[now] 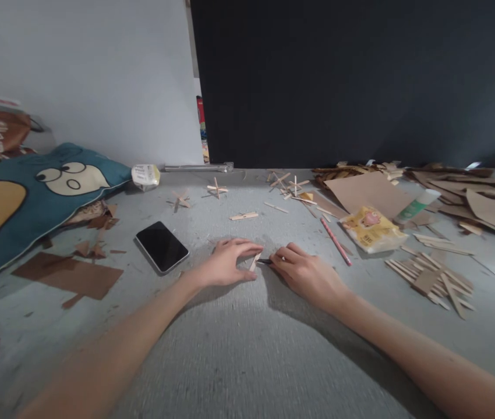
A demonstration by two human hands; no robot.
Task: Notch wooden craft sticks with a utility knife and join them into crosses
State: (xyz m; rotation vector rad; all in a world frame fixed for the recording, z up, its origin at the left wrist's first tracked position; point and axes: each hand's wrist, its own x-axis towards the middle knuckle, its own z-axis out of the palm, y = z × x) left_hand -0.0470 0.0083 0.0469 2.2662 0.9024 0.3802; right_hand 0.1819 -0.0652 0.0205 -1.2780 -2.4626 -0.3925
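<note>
Well, stick (255, 261) (slanted) between left grip's (225, 262) fingertips

"What lies left of the left hand (229, 262) on the bench (230, 361)?"

"A phone (162, 247), with a pillow (33, 201) farther left."

"And past the right hand (303, 270)?"

"A pencil (336, 241), then a packet (372, 230). A glue stick (419, 206) sits behind its right end; a stick pile (451, 292) lies nearer, rightward."

"Between both hands?"

"One stick (254, 263)."

No text readable for sure; print on yellow packet (374, 230), brown pouch (5, 131), glue stick (417, 206) too blurred.
</note>
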